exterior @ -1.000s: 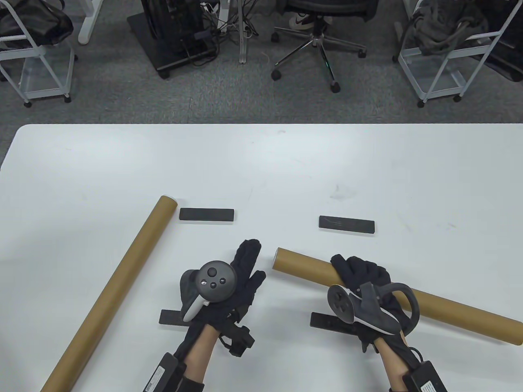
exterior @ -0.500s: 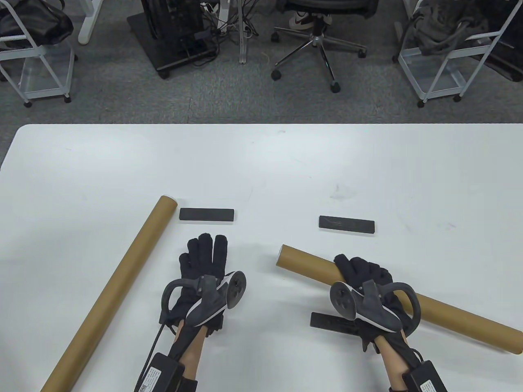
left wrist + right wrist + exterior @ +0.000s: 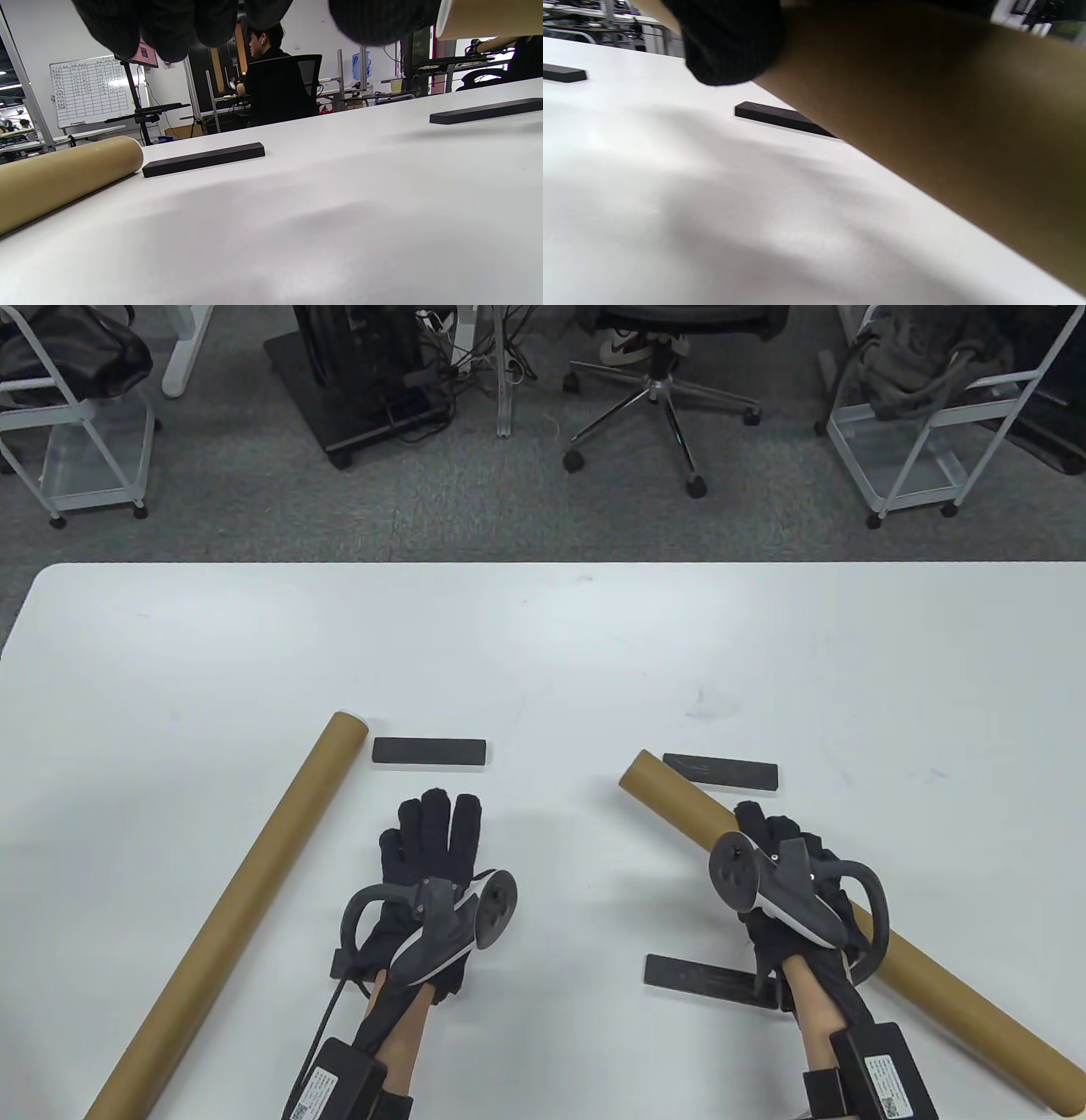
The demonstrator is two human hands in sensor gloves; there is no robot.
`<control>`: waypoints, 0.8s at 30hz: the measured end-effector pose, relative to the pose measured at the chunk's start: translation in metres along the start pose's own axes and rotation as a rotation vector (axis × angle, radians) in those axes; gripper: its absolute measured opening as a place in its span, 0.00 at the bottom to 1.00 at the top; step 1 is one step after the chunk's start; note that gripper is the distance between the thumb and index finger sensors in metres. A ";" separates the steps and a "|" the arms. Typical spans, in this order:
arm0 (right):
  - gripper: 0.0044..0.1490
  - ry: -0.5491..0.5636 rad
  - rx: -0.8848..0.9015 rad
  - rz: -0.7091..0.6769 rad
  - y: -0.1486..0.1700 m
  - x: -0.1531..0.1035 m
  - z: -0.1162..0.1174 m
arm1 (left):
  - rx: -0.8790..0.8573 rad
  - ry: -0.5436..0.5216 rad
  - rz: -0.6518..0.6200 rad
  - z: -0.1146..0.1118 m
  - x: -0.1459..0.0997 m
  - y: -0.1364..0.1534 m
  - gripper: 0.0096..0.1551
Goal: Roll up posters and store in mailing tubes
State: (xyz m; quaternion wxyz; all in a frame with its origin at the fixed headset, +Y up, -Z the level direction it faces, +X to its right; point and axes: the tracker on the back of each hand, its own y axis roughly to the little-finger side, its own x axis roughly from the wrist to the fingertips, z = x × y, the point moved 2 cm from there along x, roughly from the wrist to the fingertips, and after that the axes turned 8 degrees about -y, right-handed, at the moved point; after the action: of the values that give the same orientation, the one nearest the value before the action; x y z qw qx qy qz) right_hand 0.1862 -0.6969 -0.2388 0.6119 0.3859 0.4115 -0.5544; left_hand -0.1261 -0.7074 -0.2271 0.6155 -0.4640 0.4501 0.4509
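near edge of the white surface (image 3: 594,645): a black bar (image 3: 708,980) lies flat just beside the right wrist, another black bar (image 3: 344,963) mostly hidden under the left wrist. left hand (image 3: 428,857) is palm down with fingers straight and together, holding nothing, over the surface. left wrist view shows the fingertips (image 3: 169,25) hanging above the bare white top. right hand (image 3: 785,861) has its fingers curled round a brown cardboard tube (image 3: 679,806), gripping it near the middle; the tube runs diagonally from the near right corner up toward the centre, open end pointing far-left. right wrist view shows the tube (image 3: 946,114) close up, raised off the surface, with a shadow beneath it, thumb (image 3: 729,42) wrapped on it. second tube (image 3: 237,908) lies flat on the left side, running from the near left edge diagonally to mid surface, not touched. farther out, one black bar (image 3: 430,751) sits just beside the far end of the left tube, another black bar (image 3: 721,772) just beside the far end of the held tube. beyond the surface: grey carpet, an office chair (image 3: 662,381), white wire carts (image 3: 925,415).
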 end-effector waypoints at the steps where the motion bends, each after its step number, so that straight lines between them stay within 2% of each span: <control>1: 0.52 -0.020 0.021 0.016 0.005 0.003 0.000 | 0.003 -0.004 -0.001 0.001 0.000 0.000 0.51; 8: 0.52 -0.098 0.084 0.160 0.051 0.016 0.005 | -0.001 -0.010 0.000 0.002 0.002 0.001 0.51; 15: 0.53 -0.182 0.218 0.239 0.097 0.024 0.018 | 0.001 -0.006 0.009 0.002 0.006 0.002 0.51; 18: 0.53 -0.201 0.262 0.260 0.112 0.027 0.026 | 0.008 -0.004 0.016 0.002 0.004 0.004 0.50; 24: 0.53 -0.232 0.239 0.276 0.127 0.036 0.037 | 0.007 -0.002 0.034 0.002 0.001 0.007 0.50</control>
State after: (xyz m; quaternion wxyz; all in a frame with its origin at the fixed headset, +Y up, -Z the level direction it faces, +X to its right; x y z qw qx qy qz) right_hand 0.3175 -0.7333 -0.2565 0.6752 0.4420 0.2128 -0.5509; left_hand -0.1325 -0.7038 -0.2293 0.6098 -0.4539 0.4589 0.4599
